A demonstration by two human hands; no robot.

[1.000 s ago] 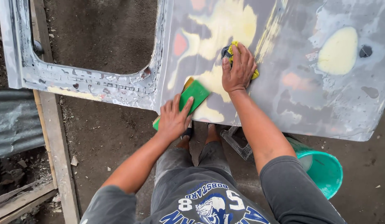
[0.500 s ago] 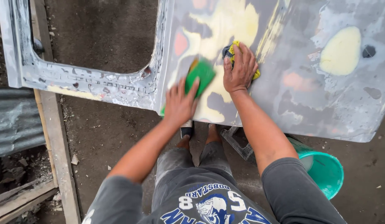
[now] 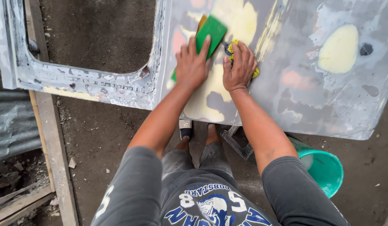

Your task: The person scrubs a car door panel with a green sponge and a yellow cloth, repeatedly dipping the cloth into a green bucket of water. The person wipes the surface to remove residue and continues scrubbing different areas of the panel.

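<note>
Head view: sanding in hand; left hand (image 3: 191, 66) presses flat on a green block (image 3: 207, 34), right hand (image 3: 239, 69) flat on a yellow rag (image 3: 233, 47), atop a grey car door (image 3: 311, 83); next stroke needs even pressure

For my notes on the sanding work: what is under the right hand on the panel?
Under the right hand lies a yellow cloth, pressed on the grey car panel. Only its edges show; the hand covers the rest and the panel surface below.

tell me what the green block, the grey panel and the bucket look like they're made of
Green block: looks like stiff plastic or rubber, matte, flat-edged, tan layer beneath. Grey panel: likely sheet metal, dull primer with sanded yellowish filler patches. Teal bucket: probably plastic, smooth with an even moulded rim.
</note>
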